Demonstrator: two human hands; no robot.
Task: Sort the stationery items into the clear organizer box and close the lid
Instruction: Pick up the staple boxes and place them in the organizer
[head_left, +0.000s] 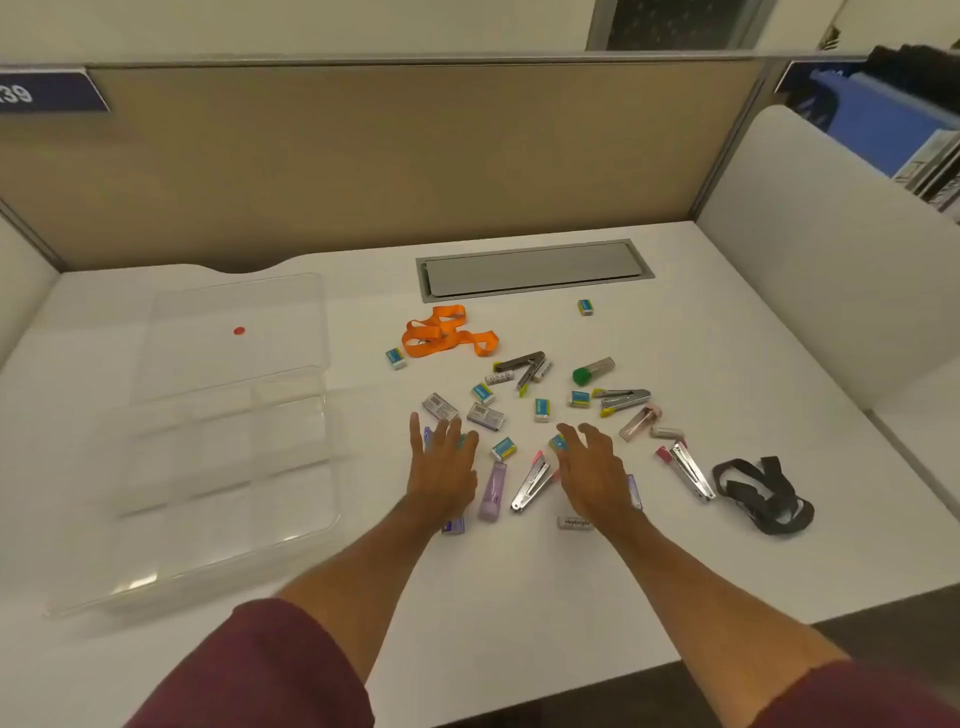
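A clear organizer box with several compartments lies open at the left of the white desk, its lid folded back behind it. Stationery is scattered in the middle: several small erasers, staple boxes, staplers, a lilac stapler, a green-capped glue stick, an orange lanyard and a black lanyard. My left hand hovers flat with straight fingers over the pile's left side. My right hand hovers likewise, fingertips over an eraser.
A grey cable hatch is set into the desk at the back. A beige partition wall stands behind, with white side panels at both sides. One eraser lies apart near the hatch. The desk's front edge runs near my forearms.
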